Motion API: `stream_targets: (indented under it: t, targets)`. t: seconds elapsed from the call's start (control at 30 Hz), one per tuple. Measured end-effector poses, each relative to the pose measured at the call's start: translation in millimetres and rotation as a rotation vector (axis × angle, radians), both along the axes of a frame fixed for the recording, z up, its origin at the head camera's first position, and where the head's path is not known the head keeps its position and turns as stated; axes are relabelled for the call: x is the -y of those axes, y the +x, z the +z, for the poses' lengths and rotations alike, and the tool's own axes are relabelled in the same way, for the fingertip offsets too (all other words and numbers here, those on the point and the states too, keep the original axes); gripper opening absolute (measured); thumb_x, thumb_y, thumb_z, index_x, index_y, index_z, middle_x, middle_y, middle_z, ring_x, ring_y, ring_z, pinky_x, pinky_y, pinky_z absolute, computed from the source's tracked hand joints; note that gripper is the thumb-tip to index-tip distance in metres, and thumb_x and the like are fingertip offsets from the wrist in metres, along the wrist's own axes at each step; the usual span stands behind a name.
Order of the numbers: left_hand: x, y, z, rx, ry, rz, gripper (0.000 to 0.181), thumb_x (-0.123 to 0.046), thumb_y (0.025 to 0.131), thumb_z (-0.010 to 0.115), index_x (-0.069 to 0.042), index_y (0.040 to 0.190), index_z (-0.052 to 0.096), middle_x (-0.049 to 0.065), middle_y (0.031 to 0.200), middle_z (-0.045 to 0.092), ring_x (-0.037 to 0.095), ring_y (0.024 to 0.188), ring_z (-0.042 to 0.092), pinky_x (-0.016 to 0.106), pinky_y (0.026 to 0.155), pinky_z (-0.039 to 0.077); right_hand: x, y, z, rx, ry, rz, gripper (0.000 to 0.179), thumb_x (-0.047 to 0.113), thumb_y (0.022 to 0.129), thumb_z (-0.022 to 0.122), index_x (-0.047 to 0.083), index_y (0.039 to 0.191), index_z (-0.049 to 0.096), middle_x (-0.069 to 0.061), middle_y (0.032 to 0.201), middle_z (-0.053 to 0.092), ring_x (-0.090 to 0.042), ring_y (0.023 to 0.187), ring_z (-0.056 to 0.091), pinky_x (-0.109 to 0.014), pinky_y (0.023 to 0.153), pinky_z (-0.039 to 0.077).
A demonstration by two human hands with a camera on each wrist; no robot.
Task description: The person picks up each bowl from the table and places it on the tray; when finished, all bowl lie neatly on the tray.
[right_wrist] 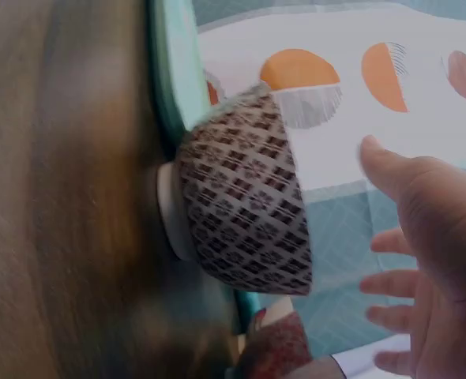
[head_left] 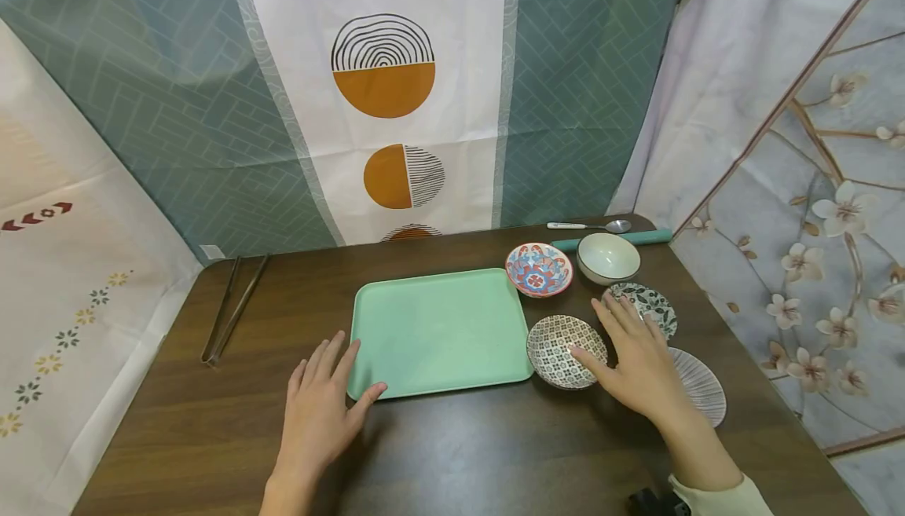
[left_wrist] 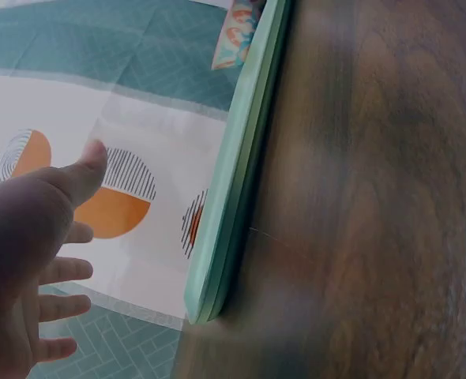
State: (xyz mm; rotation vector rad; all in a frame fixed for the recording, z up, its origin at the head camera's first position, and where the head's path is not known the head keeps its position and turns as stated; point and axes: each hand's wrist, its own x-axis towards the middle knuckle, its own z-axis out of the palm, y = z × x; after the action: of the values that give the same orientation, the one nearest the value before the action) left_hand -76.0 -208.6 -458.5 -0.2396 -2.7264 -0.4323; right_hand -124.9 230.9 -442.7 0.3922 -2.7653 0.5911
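My left hand (head_left: 321, 402) hovers by the near left corner of a mint green tray (head_left: 441, 335), fingers spread and holding nothing. In the left wrist view the tray's edge (left_wrist: 237, 174) runs past that hand (left_wrist: 35, 245). On the right, my other hand (head_left: 639, 363) is spread above the bowls, its thumb overlapping a brown-patterned bowl (head_left: 558, 347) in the head view. The right wrist view shows this bowl (right_wrist: 245, 193) upright, apart from the hand (right_wrist: 430, 237). Behind the right fingers lies a dish with a dark leaf pattern (head_left: 654, 304), partly hidden.
A red and blue patterned bowl (head_left: 539, 270) and a white bowl (head_left: 608, 258) stand at the back right, near a spoon (head_left: 617, 226) and a teal strip (head_left: 652, 237). A striped dish (head_left: 701, 390) sits beside the right wrist. Metal tongs (head_left: 236, 308) lie at far left.
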Motion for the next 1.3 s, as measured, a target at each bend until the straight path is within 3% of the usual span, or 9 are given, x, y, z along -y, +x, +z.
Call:
stream_targets:
  t: [0.13,0.3,0.5,0.67,0.83,1.03,1.2,1.3]
  targets:
    - [-0.6,-2.8,-0.2,-0.081,0.104,-0.021,0.062,-0.038,0.085,0.082,-0.001,0.132,0.064,0.022,0.139,0.057,0.043,0.128,0.052,0.066,0.102,0.038,-9,1.8,5.9,-0.024,-0.064,0.016,0.074,0.042,0.088,0.078,0.001,0.145,0.051,-0.029,0.143,0.051,-0.051,0.130,0.047,-0.072,0.100,0.038]
    - [1.8,-6.1,-4.3,-0.112,0.181,-0.023,0.056,-0.029,0.083,0.085,0.002,0.126,0.067,0.022,0.127,0.064,0.043,0.115,0.062,0.065,0.093,0.046,-25,5.1,15.7,0.009,-0.112,-0.008,0.067,0.038,0.092,0.075,0.001,0.143,0.053,-0.030,0.138,0.055,-0.052,0.125,0.051,-0.071,0.095,0.043]
    - [5.9,-8.1,-13.4,-0.044,0.309,-0.016,0.049,-0.020,0.087,0.082,0.002,0.127,0.066,0.018,0.125,0.065,0.040,0.113,0.063,0.060,0.089,0.052,-50,9.3,16.7,0.067,-0.142,-0.037,0.068,0.038,0.096,0.071,0.000,0.147,0.048,-0.029,0.139,0.055,-0.053,0.127,0.049,-0.071,0.095,0.041]
    - [9.8,-10.7,-21.5,-0.002,0.415,0.001,0.043,-0.014,0.090,0.078,0.002,0.128,0.065,0.017,0.126,0.065,0.038,0.118,0.062,0.058,0.094,0.051,-70,10.2,11.2,-0.003,-0.161,-0.029,0.064,0.030,0.093,0.076,-0.003,0.142,0.052,-0.031,0.130,0.059,-0.052,0.118,0.054,-0.069,0.090,0.043]
    - [12.2,-14.0,-28.7,0.019,0.441,0.024,0.041,-0.014,0.092,0.077,0.004,0.126,0.066,0.018,0.121,0.067,0.035,0.109,0.066,0.055,0.088,0.054,-88,11.6,7.1,0.007,-0.166,-0.050,0.059,0.028,0.094,0.075,-0.007,0.137,0.055,-0.032,0.129,0.058,-0.055,0.116,0.053,-0.069,0.087,0.043]
    - [14.1,-17.5,-34.8,0.080,0.492,0.066,0.039,-0.014,0.094,0.074,0.005,0.127,0.066,0.016,0.112,0.069,0.027,0.092,0.069,0.038,0.073,0.059,-106,10.4,-3.3,0.017,-0.147,-0.095,0.050,0.027,0.094,0.073,-0.008,0.127,0.060,-0.033,0.125,0.060,-0.056,0.113,0.054,-0.067,0.087,0.042]
    - [15.8,-20.5,-37.7,0.132,0.543,0.143,0.038,-0.012,0.094,0.074,0.006,0.126,0.066,0.017,0.112,0.070,0.027,0.086,0.071,0.028,0.067,0.057,-118,11.0,-10.4,0.079,-0.131,-0.121,0.050,0.029,0.095,0.071,-0.010,0.125,0.061,-0.035,0.121,0.062,-0.054,0.103,0.061,-0.065,0.083,0.048]
    - [16.7,-22.5,-38.9,0.157,0.540,0.165,0.037,-0.011,0.093,0.075,0.007,0.125,0.067,0.017,0.110,0.071,0.025,0.082,0.070,0.026,0.064,0.055,-124,12.0,-14.3,0.144,-0.133,-0.139,0.049,0.031,0.097,0.069,-0.011,0.120,0.063,-0.033,0.110,0.067,-0.048,0.090,0.067,-0.061,0.074,0.054]
